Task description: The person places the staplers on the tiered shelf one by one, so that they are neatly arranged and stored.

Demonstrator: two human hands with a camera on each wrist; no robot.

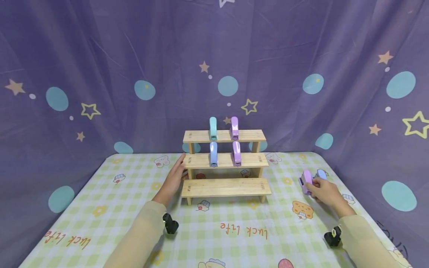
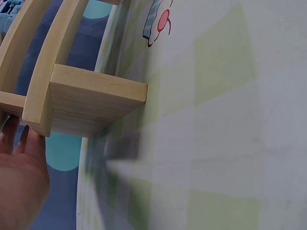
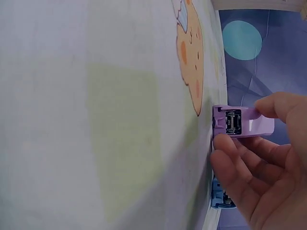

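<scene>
A three-tier wooden shelf [image 1: 225, 187] stands at the middle of the table. My left hand [image 1: 173, 181] rests against its left side, fingers extended along the wood; in the left wrist view the fingertips [image 2: 34, 143] meet the end of a board. On the right, my right hand [image 1: 324, 192] pinches a purple stapler [image 1: 306, 181] between thumb and fingers, low over the cloth. Whether this stapler touches the table I cannot tell. A blue stapler [image 1: 320, 174] is just beyond that hand, partly hidden by it; the right wrist view shows the blue stapler [image 3: 220, 195] below the fingers.
The top board carries a teal stapler [image 1: 213, 128] and a purple stapler [image 1: 234, 128]. On the middle board are a blue stapler [image 1: 213, 154] and another purple stapler [image 1: 237, 153]. A checked cloth [image 1: 134, 208] covers the table, with a purple curtain [image 1: 181, 44] behind.
</scene>
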